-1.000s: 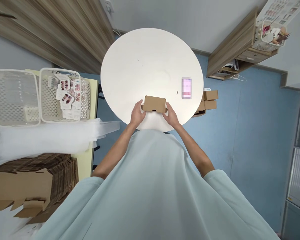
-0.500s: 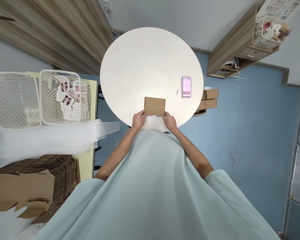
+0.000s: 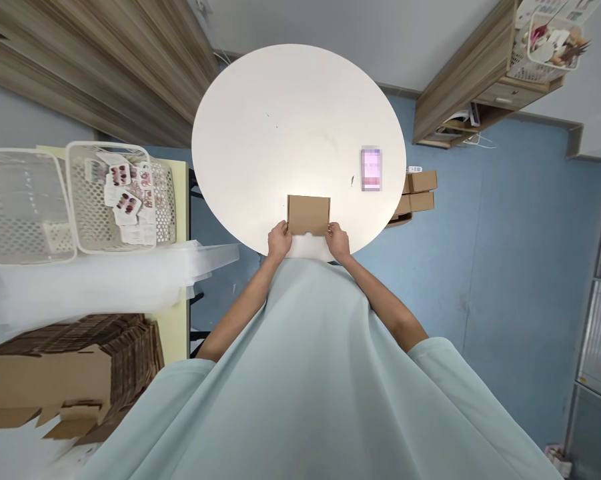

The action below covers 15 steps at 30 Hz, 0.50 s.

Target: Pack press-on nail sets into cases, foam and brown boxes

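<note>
A small brown cardboard box (image 3: 309,215) with its lid down lies near the close edge of the white round table (image 3: 260,120). A little notch shows in the middle of its near edge. My left hand (image 3: 279,241) is closed on the box's near left corner, thumb and fingers pinched along the side. Curled at the near right corner, my right hand (image 3: 337,241) grips the box there. The fingertips of both hands are partly hidden against the cardboard.
A phone (image 3: 371,169) lies on the table's right part. More small boxes (image 3: 423,181) are stacked beyond the right edge. To the left stand a white basket of nail sets (image 3: 163,207), white wrapping sheets (image 3: 105,280) and a pile of flattened cardboard (image 3: 45,380).
The view has shifted slightly. My right hand's fingers have curled in more at the box's corner, and the lid's near edge sits slightly closer to me. Both hands stay at the box.
</note>
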{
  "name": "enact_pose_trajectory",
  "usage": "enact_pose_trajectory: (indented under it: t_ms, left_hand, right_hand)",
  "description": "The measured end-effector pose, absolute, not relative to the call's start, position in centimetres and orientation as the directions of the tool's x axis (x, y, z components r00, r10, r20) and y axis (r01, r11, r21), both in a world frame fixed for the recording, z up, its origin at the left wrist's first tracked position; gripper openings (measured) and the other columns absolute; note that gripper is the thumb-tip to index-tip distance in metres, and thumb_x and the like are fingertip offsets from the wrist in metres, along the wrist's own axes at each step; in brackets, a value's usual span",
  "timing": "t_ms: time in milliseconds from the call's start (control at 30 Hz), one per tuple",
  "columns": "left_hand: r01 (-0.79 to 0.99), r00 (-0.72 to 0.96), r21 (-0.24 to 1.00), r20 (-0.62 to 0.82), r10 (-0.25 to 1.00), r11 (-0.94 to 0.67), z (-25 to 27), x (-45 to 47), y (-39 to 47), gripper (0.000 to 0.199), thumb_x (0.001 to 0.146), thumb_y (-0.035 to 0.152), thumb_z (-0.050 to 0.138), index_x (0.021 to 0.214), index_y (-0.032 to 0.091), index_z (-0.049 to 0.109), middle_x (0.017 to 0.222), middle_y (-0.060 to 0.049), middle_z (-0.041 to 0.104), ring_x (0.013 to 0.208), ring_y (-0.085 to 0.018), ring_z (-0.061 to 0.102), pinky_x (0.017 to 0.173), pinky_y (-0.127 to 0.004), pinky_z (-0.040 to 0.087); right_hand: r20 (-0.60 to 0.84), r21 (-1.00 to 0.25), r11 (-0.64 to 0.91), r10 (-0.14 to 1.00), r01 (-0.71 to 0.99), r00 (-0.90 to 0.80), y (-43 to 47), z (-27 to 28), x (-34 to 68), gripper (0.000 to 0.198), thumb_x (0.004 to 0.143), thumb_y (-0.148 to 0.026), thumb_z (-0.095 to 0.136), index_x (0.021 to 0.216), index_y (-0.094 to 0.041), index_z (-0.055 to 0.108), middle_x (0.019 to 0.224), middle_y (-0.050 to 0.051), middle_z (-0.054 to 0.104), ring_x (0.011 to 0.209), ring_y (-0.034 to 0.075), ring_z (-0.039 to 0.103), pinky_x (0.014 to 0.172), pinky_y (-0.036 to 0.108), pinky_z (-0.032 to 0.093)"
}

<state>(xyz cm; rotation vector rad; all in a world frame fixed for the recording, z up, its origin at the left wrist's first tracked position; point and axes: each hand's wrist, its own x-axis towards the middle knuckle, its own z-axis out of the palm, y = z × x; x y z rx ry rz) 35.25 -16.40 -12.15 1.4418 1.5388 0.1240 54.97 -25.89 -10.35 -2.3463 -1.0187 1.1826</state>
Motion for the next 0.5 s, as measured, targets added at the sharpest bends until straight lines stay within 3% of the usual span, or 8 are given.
enact_pose_trajectory:
  t_ms: [167, 500]
  left_hand:
    - [0.704, 0.081, 0.610, -0.579, 0.811, 0.365, -12.56, 35.68, -16.06, 0.055, 0.096, 0.013, 0.058, 0.149, 0.010, 0.069, 0.144, -0.019, 0.078, 0.145, -0.031, 0.069, 0.128, -0.046, 0.049]
    - [0.734, 0.082, 0.594, -0.559, 0.825, 0.329, -12.92, 35.93, -15.96, 0.055, 0.095, 0.018, 0.063, 0.149, 0.016, 0.072, 0.138, -0.017, 0.082, 0.140, -0.035, 0.072, 0.125, -0.050, 0.051]
  right_hand:
    - [-0.554, -0.563, -0.685, 0.728, 0.464, 0.403, -25.70, -10.14, 55.01, 0.039, 0.108, -0.013, 0.052, 0.145, -0.022, 0.060, 0.146, 0.013, 0.078, 0.132, 0.027, 0.076, 0.109, 0.041, 0.058]
    - [-0.553, -0.565, -0.687, 0.727, 0.457, 0.407, -25.60, -10.29, 55.04, 0.048, 0.107, -0.013, 0.048, 0.153, -0.022, 0.057, 0.150, 0.014, 0.075, 0.124, 0.028, 0.078, 0.110, 0.044, 0.059]
